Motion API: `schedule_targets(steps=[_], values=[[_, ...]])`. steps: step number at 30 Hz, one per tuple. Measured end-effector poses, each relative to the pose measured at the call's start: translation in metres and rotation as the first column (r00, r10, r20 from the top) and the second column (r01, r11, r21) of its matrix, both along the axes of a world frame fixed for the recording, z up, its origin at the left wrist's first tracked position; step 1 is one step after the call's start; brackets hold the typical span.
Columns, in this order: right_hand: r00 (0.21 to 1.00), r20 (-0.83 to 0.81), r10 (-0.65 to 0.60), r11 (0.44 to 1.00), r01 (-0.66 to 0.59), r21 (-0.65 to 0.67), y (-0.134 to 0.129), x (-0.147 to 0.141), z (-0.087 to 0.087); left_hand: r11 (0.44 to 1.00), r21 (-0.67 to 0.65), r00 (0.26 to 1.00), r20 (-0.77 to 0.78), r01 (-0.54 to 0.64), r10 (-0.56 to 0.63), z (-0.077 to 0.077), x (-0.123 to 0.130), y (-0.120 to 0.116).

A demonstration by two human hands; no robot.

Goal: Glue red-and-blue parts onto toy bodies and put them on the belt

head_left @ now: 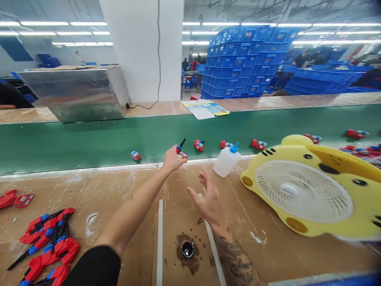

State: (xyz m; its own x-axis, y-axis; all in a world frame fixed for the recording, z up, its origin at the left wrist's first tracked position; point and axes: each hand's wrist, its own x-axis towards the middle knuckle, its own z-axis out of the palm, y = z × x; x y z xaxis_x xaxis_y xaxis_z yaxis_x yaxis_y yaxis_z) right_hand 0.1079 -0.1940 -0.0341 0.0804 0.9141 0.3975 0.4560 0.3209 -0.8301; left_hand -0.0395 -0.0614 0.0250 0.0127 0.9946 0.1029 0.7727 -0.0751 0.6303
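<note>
My left hand reaches out to the near edge of the green conveyor belt, its fingers closed around a small red and blue toy vehicle with a black piece sticking up. Over the brown tabletop, my right hand is held with its fingers apart and nothing in it. A white squeeze bottle with a blue cap stands just beyond the right hand. Below both hands, a small round cup of dark liquid sits amid wet spots, between two white strips.
Several red toy vehicles lie along the belt. At left is a pile of red, blue and black toy parts. A yellow animal-shaped fan takes up the right side. Beyond the belt are a metal box and stacked blue crates.
</note>
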Motion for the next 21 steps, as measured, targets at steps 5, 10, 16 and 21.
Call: schedule_targets(steps=[5,10,16,21], values=[[0.998,0.053,-0.030,0.998,0.033,-0.056,0.004,0.022,-0.011,0.977,-0.209,0.970,-0.244,-0.034,-0.018,0.003,-0.014,0.094],[0.981,0.175,0.086,0.996,-0.085,-0.013,0.033,0.011,0.008,0.939,-0.340,0.942,-0.328,-0.045,-0.074,-0.012,-0.016,0.120],[0.962,0.104,0.254,0.967,-0.249,-0.061,0.118,-0.079,0.023,0.965,-0.260,0.940,-0.319,0.039,-0.124,-0.020,-0.088,0.084],[0.858,0.350,0.375,0.927,-0.341,-0.157,0.186,-0.193,-0.002,0.960,-0.251,0.862,-0.507,-0.124,-0.021,0.005,-0.255,-0.047]])
